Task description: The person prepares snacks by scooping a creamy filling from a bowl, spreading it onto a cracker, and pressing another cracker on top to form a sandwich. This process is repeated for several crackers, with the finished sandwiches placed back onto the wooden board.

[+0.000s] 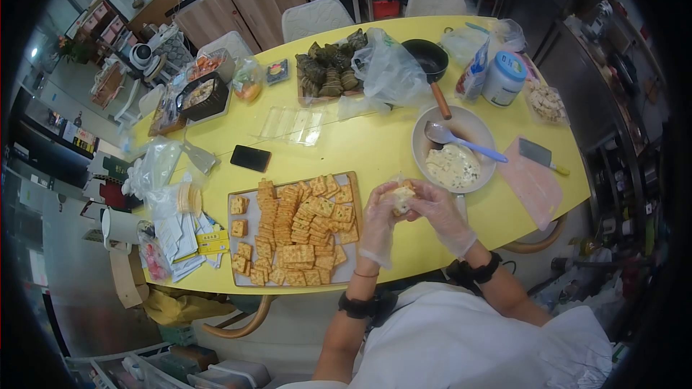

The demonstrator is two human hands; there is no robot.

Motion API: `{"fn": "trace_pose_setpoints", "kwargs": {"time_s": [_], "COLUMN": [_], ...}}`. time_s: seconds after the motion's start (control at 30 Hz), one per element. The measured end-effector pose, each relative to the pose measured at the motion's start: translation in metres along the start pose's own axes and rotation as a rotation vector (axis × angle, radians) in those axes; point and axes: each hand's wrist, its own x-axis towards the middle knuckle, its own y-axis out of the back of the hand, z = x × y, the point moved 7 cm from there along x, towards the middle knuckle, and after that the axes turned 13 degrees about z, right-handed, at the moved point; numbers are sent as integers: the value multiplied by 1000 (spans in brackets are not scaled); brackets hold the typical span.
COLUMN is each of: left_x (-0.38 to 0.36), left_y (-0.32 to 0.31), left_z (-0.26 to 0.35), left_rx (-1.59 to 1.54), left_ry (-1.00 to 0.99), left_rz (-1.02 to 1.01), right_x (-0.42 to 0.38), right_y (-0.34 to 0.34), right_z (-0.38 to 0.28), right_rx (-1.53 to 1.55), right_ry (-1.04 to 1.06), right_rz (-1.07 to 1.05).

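Note:
My left hand (379, 222) and my right hand (441, 214), both in clear plastic gloves, meet at the table's front edge. Between their fingers is a cracker with pale filling (402, 200), held by both. Just left of my left hand lies a tray (353, 263) covered with rows and piles of square crackers (295, 219). Beyond my right hand sits a white bowl (484, 133) with a creamy, speckled mixture (453, 167) and brown liquid. A spoon with a purple handle (468, 145) rests in it.
Right of the bowl are a pink sheet (530, 191), a cleaver (535, 152) and a white tub (504, 79). A pan (425, 59) and leaf-wrapped bundles (331, 68) stand farther back. A phone (250, 158), plastic bags (155, 167) and packets (176, 241) lie left.

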Motion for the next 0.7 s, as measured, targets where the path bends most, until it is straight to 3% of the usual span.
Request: {"fn": "trace_pose_setpoints", "kwargs": {"time_s": [0.1,0.23,0.4,0.43,0.53,0.7], "left_x": [-7,-8,-5,-5,-6,3], "left_y": [-7,-9,-3,-3,-1,13], "left_z": [5,0,-13,-10,-2,-6], "left_rx": [-118,91,150,158,204,194], "left_ry": [88,5,-14,-17,-54,-102], "left_rz": [-20,-103,-133,-105,-3,169], "right_x": [-2,0,12,12,4,3], "right_y": [3,10,16,15,11,7], "right_z": [-3,-5,6,6,2,11], "right_rx": [14,-61,-206,-220,119,0], "right_ry": [-63,-129,-30,-15,-74,-75], "right_rz": [12,113,144,137,102,62]}}
